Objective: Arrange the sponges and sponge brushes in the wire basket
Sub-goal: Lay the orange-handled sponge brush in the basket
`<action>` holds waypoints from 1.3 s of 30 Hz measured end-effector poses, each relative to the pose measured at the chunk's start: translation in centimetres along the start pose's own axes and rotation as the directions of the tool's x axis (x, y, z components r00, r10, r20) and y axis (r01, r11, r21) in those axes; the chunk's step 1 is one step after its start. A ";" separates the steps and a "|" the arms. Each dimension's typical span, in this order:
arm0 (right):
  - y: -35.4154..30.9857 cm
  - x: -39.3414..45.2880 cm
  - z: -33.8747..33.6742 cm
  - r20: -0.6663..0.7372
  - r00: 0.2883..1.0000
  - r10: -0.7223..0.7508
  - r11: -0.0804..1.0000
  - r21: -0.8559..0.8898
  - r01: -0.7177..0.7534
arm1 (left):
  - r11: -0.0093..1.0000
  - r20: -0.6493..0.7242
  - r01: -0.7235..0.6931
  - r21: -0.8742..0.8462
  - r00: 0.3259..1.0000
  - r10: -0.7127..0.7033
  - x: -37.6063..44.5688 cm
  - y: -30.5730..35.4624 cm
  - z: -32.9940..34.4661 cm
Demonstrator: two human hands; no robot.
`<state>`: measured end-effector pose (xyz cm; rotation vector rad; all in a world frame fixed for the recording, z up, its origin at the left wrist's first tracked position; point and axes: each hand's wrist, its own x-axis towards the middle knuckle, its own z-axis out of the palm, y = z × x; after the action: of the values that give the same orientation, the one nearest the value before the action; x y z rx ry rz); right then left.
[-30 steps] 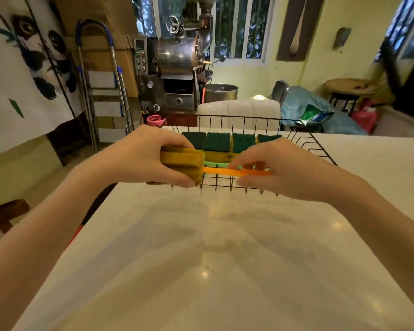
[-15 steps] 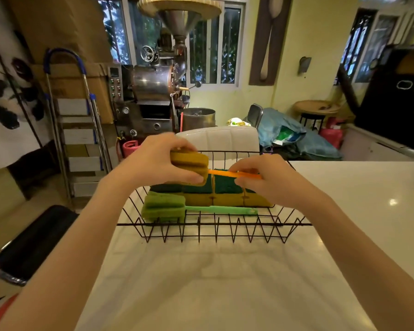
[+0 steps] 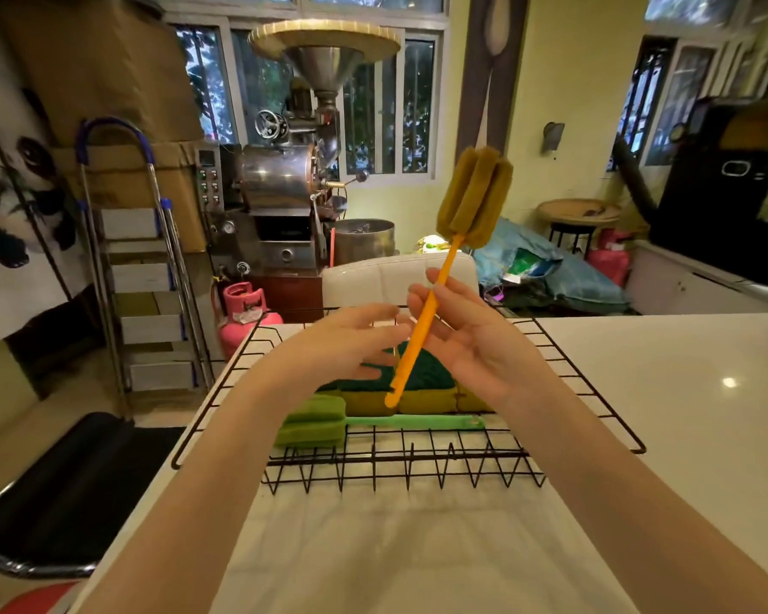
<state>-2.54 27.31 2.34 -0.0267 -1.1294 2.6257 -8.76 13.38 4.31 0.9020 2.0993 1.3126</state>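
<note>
The right hand (image 3: 471, 343) holds the orange brush (image 3: 451, 259) upright by its handle, above the basket (image 3: 595, 392). The left hand (image 3: 346, 343) hovers open just beside the handle.

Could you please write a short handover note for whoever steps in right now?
Right hand: holds the orange brush by its handle, sponge head up, above the basket.
Left hand: open, fingers beside the handle; contact unclear.
In the basket: green brush lying flat along the front, a row of sponges behind it.
Done: sponges and green brush placed.
Left: lay the orange brush in the basket, probably beside the green one.
</note>
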 end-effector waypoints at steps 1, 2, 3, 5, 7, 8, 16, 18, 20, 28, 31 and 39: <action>0.2 0.1 -0.1 -0.001 1.000 -0.014 1.000 0.013 0.014 | 1.000 0.018 -0.005 -0.024 1.000 0.006 0.1 -0.2 0.1; 0.4 0.1 -0.2 0.001 1.000 -0.029 0.999 0.016 0.029 | 0.999 0.026 -0.022 -0.030 0.999 0.023 0.2 -0.4 0.1; 0.5 0.2 -0.3 0.005 0.999 -0.043 0.999 0.014 0.043 | 0.999 0.026 -0.039 -0.029 0.999 0.039 0.3 -0.6 0.1; 0.7 0.3 -0.5 0.009 0.998 -0.062 0.998 -0.001 0.062 | 0.997 0.017 -0.066 -0.032 0.998 0.066 0.5 -0.8 0.0; 0.9 0.2 -0.6 0.011 0.997 -0.078 0.996 -0.042 0.078 | 0.996 0.016 -0.084 -0.039 0.996 0.085 0.6 -1.1 -0.2; 1.0 0.0 -0.7 0.016 0.996 -0.086 0.992 -0.092 0.087 | 0.995 0.017 -0.088 -0.043 0.996 0.089 0.6 -1.1 -0.3; -4.1 -3.2 0.8 0.173 0.983 -0.067 0.232 -0.955 0.184 | 0.980 0.022 -0.071 0.185 0.997 0.068 0.4 -1.9 -3.7; -5.5 -4.6 1.5 0.319 0.939 -0.128 0.223 -0.913 0.340 | 0.955 0.072 -0.064 0.289 0.996 0.045 0.1 -2.3 -4.8; -6.4 -5.1 1.5 0.404 0.908 -0.106 -0.007 -0.914 0.406 | 0.918 0.128 -0.060 0.392 0.992 0.010 -0.3 -2.6 -5.2; -5.4 -2.1 -2.5 -0.036 0.943 0.332 -0.414 -0.903 0.112 | 0.864 0.204 -0.089 0.496 0.979 -0.017 0.0 -3.2 -4.2; -5.7 -1.7 -3.2 -0.075 0.940 0.333 -0.420 -0.904 0.076 | 0.863 0.238 -0.090 0.498 0.971 -0.036 0.4 -3.5 -3.0; -4.4 -1.1 -4.1 -0.153 0.905 0.396 -0.396 -0.918 0.018 | 0.781 0.305 -0.222 0.584 0.951 0.042 1.0 -3.4 -0.4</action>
<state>0.11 32.79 2.58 -0.2560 -3.3518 0.6689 -10.60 12.83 1.35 1.4315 2.2855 0.4819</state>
